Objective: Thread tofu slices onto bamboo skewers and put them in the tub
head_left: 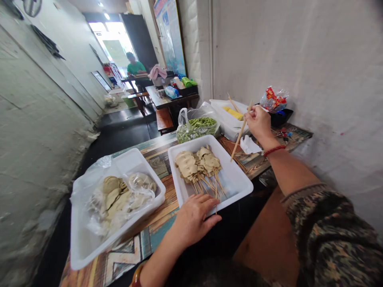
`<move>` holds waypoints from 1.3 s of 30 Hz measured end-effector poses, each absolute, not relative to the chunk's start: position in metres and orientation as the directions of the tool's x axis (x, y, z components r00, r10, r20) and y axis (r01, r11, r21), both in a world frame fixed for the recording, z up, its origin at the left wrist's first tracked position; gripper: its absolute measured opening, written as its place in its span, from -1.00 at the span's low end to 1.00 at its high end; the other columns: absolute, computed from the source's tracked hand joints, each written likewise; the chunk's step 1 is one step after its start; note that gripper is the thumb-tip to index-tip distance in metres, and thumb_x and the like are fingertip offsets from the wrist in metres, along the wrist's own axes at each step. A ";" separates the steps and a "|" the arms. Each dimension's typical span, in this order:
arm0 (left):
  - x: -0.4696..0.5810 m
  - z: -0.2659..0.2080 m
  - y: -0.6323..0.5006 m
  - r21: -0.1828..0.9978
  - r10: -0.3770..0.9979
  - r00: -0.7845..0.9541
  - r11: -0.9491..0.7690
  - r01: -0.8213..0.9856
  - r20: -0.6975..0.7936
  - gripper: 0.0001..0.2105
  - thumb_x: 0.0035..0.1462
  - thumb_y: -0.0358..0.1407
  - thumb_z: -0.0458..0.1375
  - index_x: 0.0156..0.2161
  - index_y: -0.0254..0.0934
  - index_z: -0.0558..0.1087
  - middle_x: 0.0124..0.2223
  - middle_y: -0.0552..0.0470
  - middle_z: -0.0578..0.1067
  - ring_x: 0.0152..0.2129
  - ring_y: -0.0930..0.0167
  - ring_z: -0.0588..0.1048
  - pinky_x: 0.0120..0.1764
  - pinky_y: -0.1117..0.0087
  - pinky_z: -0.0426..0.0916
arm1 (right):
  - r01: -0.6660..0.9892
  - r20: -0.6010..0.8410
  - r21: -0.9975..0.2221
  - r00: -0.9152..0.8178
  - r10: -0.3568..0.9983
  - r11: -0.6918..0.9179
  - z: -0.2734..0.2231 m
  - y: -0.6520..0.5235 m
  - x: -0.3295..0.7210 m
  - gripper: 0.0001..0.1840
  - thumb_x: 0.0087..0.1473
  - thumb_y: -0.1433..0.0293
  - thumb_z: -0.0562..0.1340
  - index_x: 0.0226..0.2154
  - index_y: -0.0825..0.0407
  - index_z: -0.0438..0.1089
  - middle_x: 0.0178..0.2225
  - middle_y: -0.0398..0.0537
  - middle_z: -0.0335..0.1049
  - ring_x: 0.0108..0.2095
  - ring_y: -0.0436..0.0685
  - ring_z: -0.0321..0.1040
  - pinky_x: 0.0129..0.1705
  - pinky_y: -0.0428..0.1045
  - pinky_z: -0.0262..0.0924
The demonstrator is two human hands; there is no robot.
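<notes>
My left hand [194, 218] is at the front rim of a white tray [236, 187], thumb and fingers closed around the lower end of a thin bamboo skewer [216, 185]. In that tray lie folded, beige sheet-like pieces, probably tofu skin [188, 164], threaded on several skewers whose bare ends point towards me. My right hand [259, 122] is raised over the tray's far right side, pinching a bamboo stick [239, 137] that slants down to the left; it looks thick, and whether it is one skewer or a few together I cannot tell.
Left stands another white tray [76, 239] with beige sheets [115, 195] in clear plastic. Behind are a bag of green vegetables [199, 125] and a white container [218, 107] with yellow food [233, 113]. Loose skewers [239, 161] and white paper [249, 145] lie right. A person [136, 67] sits far back.
</notes>
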State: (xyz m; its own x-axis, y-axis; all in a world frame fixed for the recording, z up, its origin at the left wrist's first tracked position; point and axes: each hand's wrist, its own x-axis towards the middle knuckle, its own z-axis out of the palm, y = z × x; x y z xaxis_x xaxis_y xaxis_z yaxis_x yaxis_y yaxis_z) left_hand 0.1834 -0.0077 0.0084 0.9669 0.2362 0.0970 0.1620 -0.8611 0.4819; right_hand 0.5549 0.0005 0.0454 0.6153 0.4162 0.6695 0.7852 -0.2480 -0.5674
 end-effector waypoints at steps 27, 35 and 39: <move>0.184 0.004 -0.009 0.480 0.245 0.961 -0.863 0.158 0.125 -0.66 0.21 -0.14 0.11 0.02 -0.24 0.41 -0.08 -0.09 0.55 -0.17 0.24 0.51 -0.10 0.20 0.36 | 0.929 0.235 -0.300 0.291 0.928 -0.216 0.014 0.023 0.483 -0.70 0.27 0.38 0.11 -0.06 0.04 0.49 -0.10 0.05 0.55 -0.08 0.18 0.45 -0.08 -0.02 0.24; 0.180 -0.002 -0.009 0.440 0.257 0.947 -0.885 0.152 0.190 -0.62 0.17 -0.11 0.15 0.02 -0.26 0.42 -0.10 -0.12 0.56 -0.18 0.23 0.53 -0.10 0.22 0.39 | 0.959 0.137 -0.272 0.122 0.983 -0.081 0.000 0.046 0.427 -0.68 0.15 0.37 0.29 -0.02 0.04 0.44 -0.03 0.05 0.46 -0.03 0.21 0.39 0.03 0.11 0.24; 0.179 -0.003 -0.010 0.430 0.263 0.944 -0.889 0.157 0.199 -0.63 0.16 -0.12 0.16 0.01 -0.29 0.43 -0.14 -0.11 0.57 -0.21 0.21 0.54 -0.13 0.21 0.40 | 0.945 0.151 -0.298 0.186 0.971 -0.135 -0.004 0.053 0.422 -0.72 0.24 0.32 0.22 -0.02 0.06 0.38 0.01 0.04 0.39 -0.07 0.20 0.40 -0.05 0.20 0.34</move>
State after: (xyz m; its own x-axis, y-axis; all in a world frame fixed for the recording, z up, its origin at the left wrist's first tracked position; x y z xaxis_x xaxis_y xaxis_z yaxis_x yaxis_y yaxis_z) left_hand 0.1787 -0.0098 -0.0029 0.9441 0.2631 0.1986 0.1573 -0.8890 0.4301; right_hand 0.4217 0.0531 -0.0041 0.1859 0.9709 0.1512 0.9451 -0.1346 -0.2979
